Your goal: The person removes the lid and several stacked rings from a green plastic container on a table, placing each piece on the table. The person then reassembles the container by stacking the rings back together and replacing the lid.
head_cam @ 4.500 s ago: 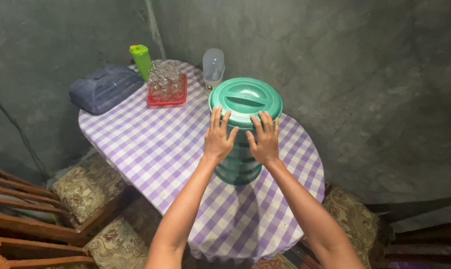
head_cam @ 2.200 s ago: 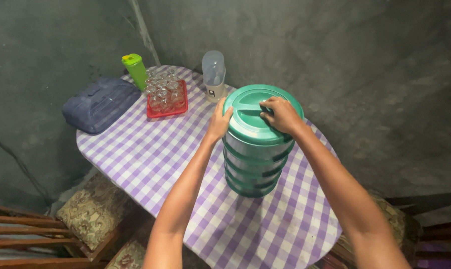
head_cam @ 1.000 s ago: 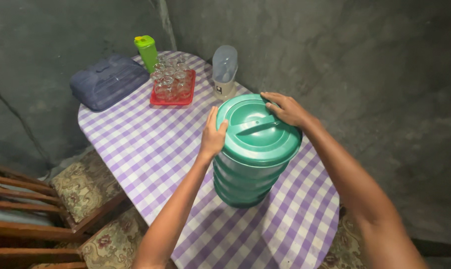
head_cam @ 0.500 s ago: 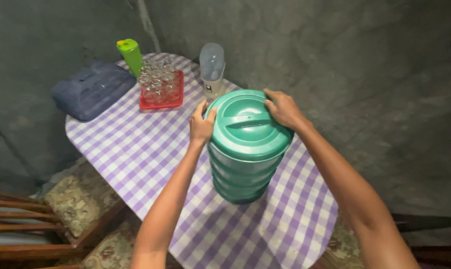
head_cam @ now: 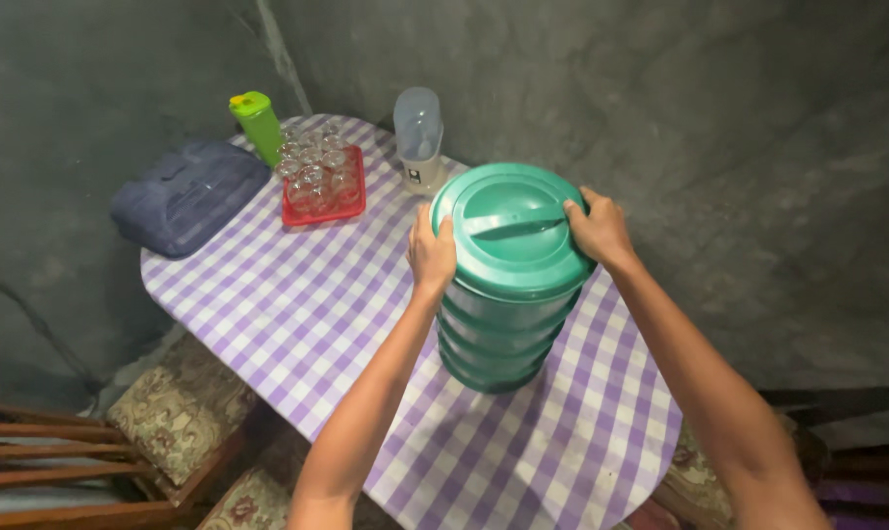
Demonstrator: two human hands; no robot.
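Both hands have slid to opposite rims: left hand [head_cam: 432,253] at 9 o'clock, right hand [head_cam: 598,230] at 3 o'clock, clasping the green lid [head_cam: 510,229] atop the tiered container [head_cam: 494,339] on the desk [head_cam: 297,294].

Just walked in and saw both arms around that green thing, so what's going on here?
A person grips the lid of a tall green stacked food container, left hand on its left rim, right hand on its right rim. The container stands on a table with a purple checked cloth. Behind it are a red tray of glasses, a green bottle, a dark blue cover and a clear jar.
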